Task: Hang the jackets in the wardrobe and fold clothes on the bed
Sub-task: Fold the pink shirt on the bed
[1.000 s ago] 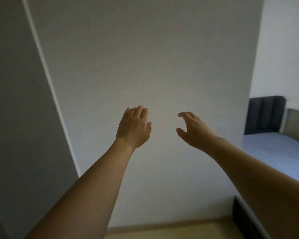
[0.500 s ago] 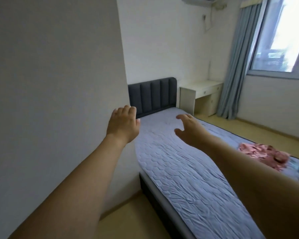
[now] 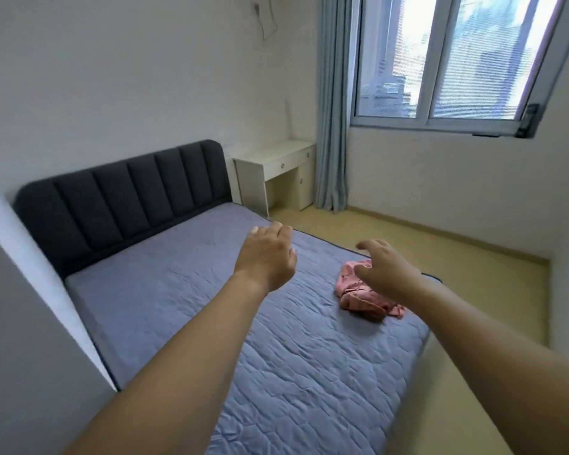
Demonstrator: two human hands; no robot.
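Both arms reach out over the bed (image 3: 165,310); the left hand (image 3: 266,257) and right hand (image 3: 386,274) each have a released grip, fingers loosely spread, holding nothing. A crumpled pink garment (image 3: 358,295) lies on the grey quilted mattress near its far edge, partly behind the right hand.

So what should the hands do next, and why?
Probably reach the right hand down to the crumpled pink garment on the bed. Both it and the left hand are empty and raised, and that garment is the only clothing in view, unfolded.

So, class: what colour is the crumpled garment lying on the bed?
Pink garment; it shows best in the head view.
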